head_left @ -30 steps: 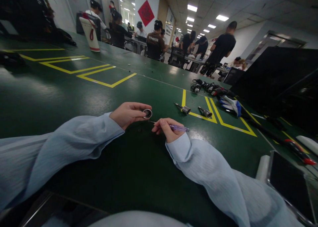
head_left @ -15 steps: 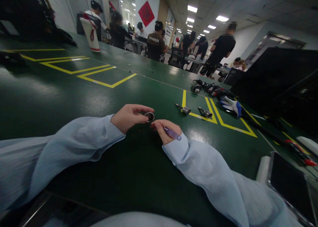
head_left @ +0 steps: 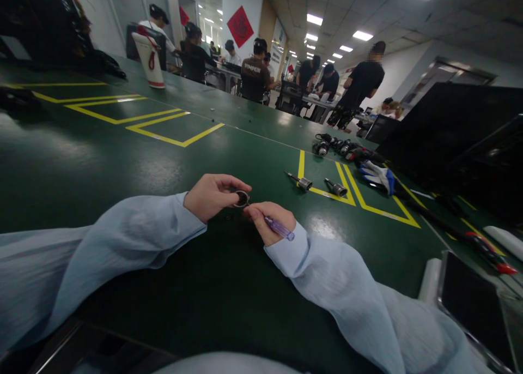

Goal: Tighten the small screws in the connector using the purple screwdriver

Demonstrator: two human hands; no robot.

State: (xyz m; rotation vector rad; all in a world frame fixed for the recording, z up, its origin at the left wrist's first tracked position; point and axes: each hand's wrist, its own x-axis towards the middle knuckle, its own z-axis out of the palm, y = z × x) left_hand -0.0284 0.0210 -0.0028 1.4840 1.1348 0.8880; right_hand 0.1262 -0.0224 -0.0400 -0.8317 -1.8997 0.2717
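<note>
My left hand pinches a small round metal ring part between thumb and fingers, just above the green table. My right hand is closed around a small screwdriver with a clear purple handle. Its tip end points toward the ring part, and the two hands almost touch. Both forearms, in light blue sleeves, rest on the table.
Two metal sockets lie on yellow floor-tape lines to the right. Beyond them are more black tools and a blue-white glove. A phone lies at the right edge, a red-handled tool beside it. Several people work at far tables.
My right hand has moved left and turned the screwdriver, bringing its tip up to the ring part. My left hand has lowered the part slightly.
</note>
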